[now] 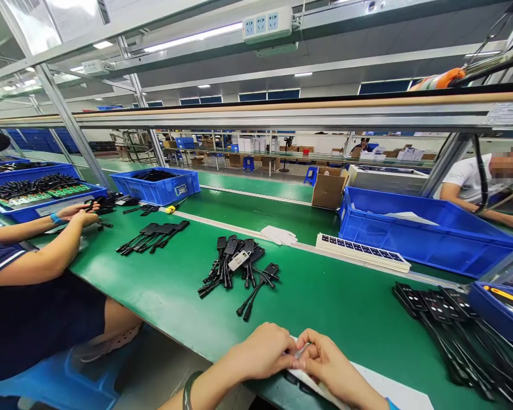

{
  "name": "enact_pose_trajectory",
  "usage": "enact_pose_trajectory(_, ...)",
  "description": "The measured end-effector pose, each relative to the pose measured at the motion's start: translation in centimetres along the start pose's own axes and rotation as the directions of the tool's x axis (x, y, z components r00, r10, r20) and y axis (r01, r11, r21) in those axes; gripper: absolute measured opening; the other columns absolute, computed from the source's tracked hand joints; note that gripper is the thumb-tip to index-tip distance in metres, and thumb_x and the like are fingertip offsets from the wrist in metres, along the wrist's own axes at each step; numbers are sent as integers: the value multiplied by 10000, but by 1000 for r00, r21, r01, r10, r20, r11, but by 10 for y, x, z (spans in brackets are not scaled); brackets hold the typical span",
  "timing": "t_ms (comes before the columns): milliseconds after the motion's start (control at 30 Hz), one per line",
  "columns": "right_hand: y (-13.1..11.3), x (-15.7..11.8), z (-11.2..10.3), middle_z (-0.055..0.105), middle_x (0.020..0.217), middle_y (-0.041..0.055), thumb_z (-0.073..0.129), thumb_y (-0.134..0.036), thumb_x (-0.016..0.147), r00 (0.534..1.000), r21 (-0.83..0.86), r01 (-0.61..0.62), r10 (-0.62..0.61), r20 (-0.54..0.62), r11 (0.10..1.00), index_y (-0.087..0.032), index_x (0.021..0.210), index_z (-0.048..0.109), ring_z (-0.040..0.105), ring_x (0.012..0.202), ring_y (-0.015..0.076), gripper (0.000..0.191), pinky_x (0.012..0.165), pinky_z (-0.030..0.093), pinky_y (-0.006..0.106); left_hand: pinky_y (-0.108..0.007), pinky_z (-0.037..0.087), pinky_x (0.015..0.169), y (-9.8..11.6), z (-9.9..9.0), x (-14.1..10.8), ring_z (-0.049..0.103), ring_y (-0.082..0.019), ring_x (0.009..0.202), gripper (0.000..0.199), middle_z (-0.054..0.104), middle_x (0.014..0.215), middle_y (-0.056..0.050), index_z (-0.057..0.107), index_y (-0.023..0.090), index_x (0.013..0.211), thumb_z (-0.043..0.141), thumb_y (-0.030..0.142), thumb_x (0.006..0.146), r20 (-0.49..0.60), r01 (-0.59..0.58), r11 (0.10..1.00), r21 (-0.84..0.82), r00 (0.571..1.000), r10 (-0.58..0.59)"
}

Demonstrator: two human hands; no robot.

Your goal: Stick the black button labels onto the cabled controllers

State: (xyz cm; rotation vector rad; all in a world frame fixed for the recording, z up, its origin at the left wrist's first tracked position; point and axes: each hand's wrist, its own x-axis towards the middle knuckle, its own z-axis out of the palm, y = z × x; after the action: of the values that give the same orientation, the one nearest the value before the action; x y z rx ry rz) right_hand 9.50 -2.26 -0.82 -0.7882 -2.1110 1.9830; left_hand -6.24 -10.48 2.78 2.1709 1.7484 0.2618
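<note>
At the front edge of the green table (171, 302), my left hand (267, 350) and my right hand (327, 361) meet, thumbs and fingertips pinched together. A small pale piece, too small to name, shows between them. White sheets (393, 387) lie under and beside my right hand, and part of a black item (301, 384) shows just below the hands. Farther up the table is a pile of black cabled devices (231, 262), with a light grey plate (239, 260) on top.
A white glove (279, 235) and stacked label strips (361, 253) lie beyond the pile. Large blue bin (419, 239) stands right, above more black cabled devices (448, 324). At left, a person's hands (79, 213) work near blue trays (51, 210). Another person sits at far right.
</note>
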Motion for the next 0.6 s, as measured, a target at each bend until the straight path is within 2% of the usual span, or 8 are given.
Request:
enact_pose_trajectory(33,-2,-5,-4,508,576,-61,589,-251,624,1000,-62,-18,19,23,998,-202,808,502,438,510,110,210,494,328,202,-224,367,562,1,0,1,626,-195,697,166,659,742,-24,674,203,812,605,350,846,13,19,999,46,1000,-19)
enact_pose_trajectory(100,-7,-17,-15,569,648,-27,588,-192,616,999,-311,-6,17,33,950,-194,777,558,499,594,133,163,551,356,215,-242,390,593,1,0,4,634,-220,725,160,668,770,-51,671,177,817,594,312,855,37,33,993,114,999,-38)
enact_pose_trajectory(167,-11,-29,-25,609,731,2,574,-165,654,999,-570,29,-39,-4,821,-195,712,583,535,702,159,66,627,359,231,-268,416,629,0,1,6,638,-245,755,179,671,803,-82,665,150,836,570,299,870,51,35,989,141,998,-43)
enact_pose_trajectory(233,-13,-36,-32,627,756,7,534,-167,720,996,-704,35,-82,-34,709,-201,686,583,539,734,168,69,655,341,241,-293,432,644,1,1,8,640,-266,760,202,670,804,-106,660,130,850,549,295,881,67,33,987,157,997,-44)
enact_pose_trajectory(300,-13,-36,-34,633,712,-5,507,-170,760,997,-736,12,-67,-45,676,-203,669,583,536,696,157,123,626,316,237,-306,444,644,4,1,12,640,-277,758,220,668,806,-119,656,122,867,540,308,883,83,31,985,172,996,-45)
enact_pose_trajectory(433,-10,-25,-31,632,652,-18,475,-178,802,998,-704,-32,-19,-66,710,-194,663,597,524,628,132,186,570,284,223,-318,471,647,17,3,22,639,-279,782,344,665,870,-118,651,144,915,510,455,876,120,-21,980,198,993,-3)
enact_pose_trajectory(533,-11,-24,-30,636,655,-9,463,-217,827,995,-697,-50,-28,-100,715,-187,674,603,519,627,133,210,554,282,219,-326,485,654,26,4,32,644,-275,787,337,670,879,-119,664,144,898,451,405,913,158,-23,968,248,987,-17)
enact_pose_trajectory(600,-13,-27,-35,621,619,-12,476,-195,794,997,-714,-41,-23,-79,699,-184,665,611,498,585,123,187,527,269,217,-320,491,651,29,5,36,648,-274,783,307,676,871,-118,676,138,870,493,383,901,179,-4,965,261,983,-44)
